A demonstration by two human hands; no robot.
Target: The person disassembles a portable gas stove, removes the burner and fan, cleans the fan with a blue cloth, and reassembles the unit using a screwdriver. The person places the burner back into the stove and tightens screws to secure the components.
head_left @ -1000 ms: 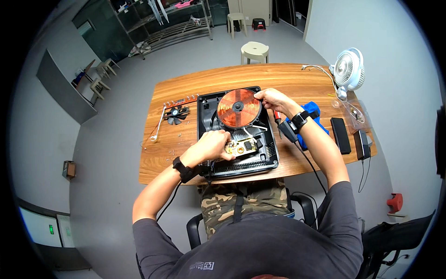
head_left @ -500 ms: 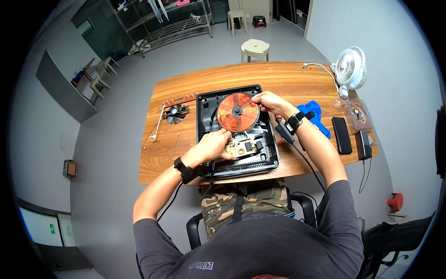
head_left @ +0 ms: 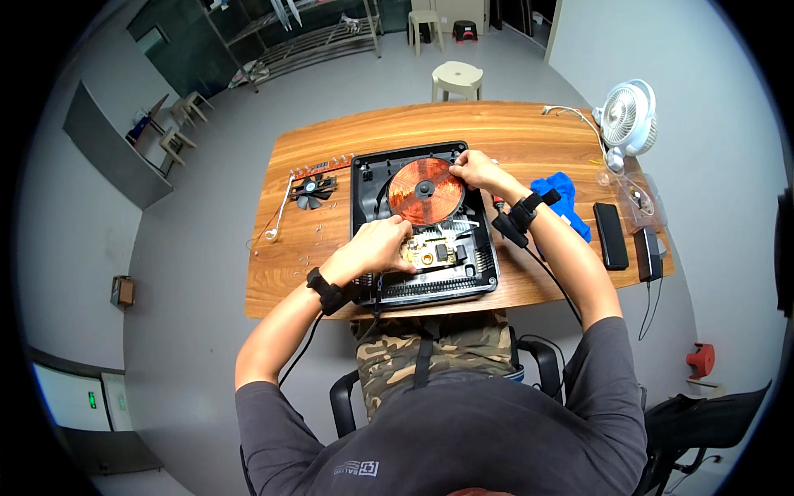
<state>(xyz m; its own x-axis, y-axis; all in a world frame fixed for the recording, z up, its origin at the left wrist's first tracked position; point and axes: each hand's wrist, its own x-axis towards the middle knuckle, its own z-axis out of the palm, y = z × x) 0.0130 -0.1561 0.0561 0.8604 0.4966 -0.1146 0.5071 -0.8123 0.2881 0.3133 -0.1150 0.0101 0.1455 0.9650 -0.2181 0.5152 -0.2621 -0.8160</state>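
A black induction cooker base [head_left: 361, 169] lies opened on the wooden table, its inner parts exposed. In its far half sits a round copper coil [head_left: 413, 208] with a dark hub. My right hand [head_left: 478, 171] pinches the coil's right rim between thumb and fingers. Nearer to me is a pale circuit board [head_left: 442, 253] carrying dark components and a small copper ring. My left hand [head_left: 382, 246] grips the board's left end, thumb low and fingertips up by the coil's near edge. Part of the board is hidden under that hand.
On the table's left lie a small black cooling fan [head_left: 313, 191], an orange strip [head_left: 334, 163] and several loose screws [head_left: 306, 260]. To the right are a blue cloth [head_left: 556, 198], a black phone-like slab [head_left: 609, 236], a black box with cables [head_left: 648, 255] and a white desk fan [head_left: 627, 120].
The whole view has shifted slightly, table and cooker base appearing a little higher. Both hands keep nearly the same places on the coil and board.
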